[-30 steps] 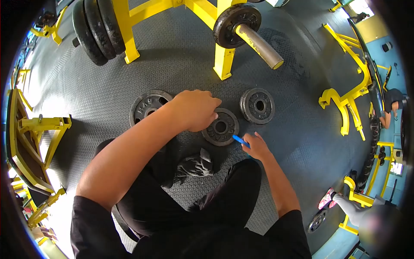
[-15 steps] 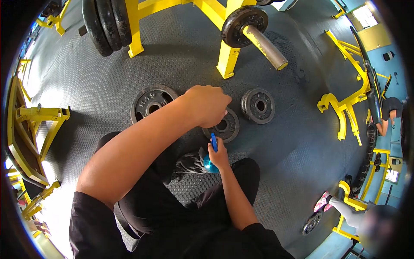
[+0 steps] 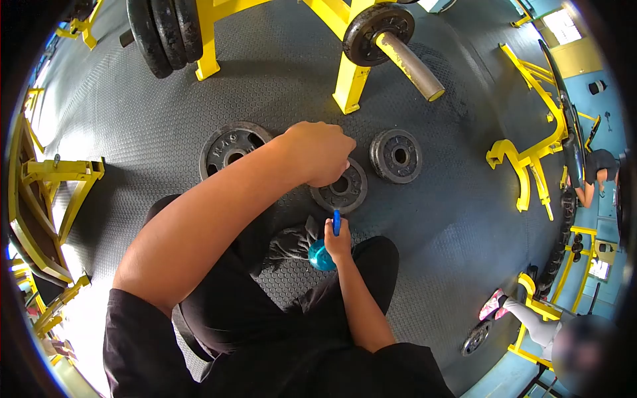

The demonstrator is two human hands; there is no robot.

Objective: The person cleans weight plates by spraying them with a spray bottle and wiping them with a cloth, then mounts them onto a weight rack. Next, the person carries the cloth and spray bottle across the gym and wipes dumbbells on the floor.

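My left hand [image 3: 322,154] is closed above the near edge of a small round weight plate [image 3: 340,186] on the floor; whatever its curled fingers hold is hidden. Lower down, my right hand [image 3: 338,240] grips a teal bottle [image 3: 321,256] by its blue top [image 3: 336,222], close to my knee. A dark crumpled cloth [image 3: 290,244] lies to the left of the bottle. Under my left forearm, a larger plate [image 3: 215,147] is partly covered. Further right, a stack of small plates [image 3: 401,156] rests flat on the floor.
Ahead stands a yellow rack [image 3: 351,86] with black plates [image 3: 161,36] on its left side and one plate [image 3: 379,34] on a metal peg at right. Yellow machines flank both sides. Another person [image 3: 541,328] is at the lower right, and one more at the far right.
The view has shifted slightly. The blue top in my right hand has moved a little right and stands more upright. My left hand stays closed over the small plate.
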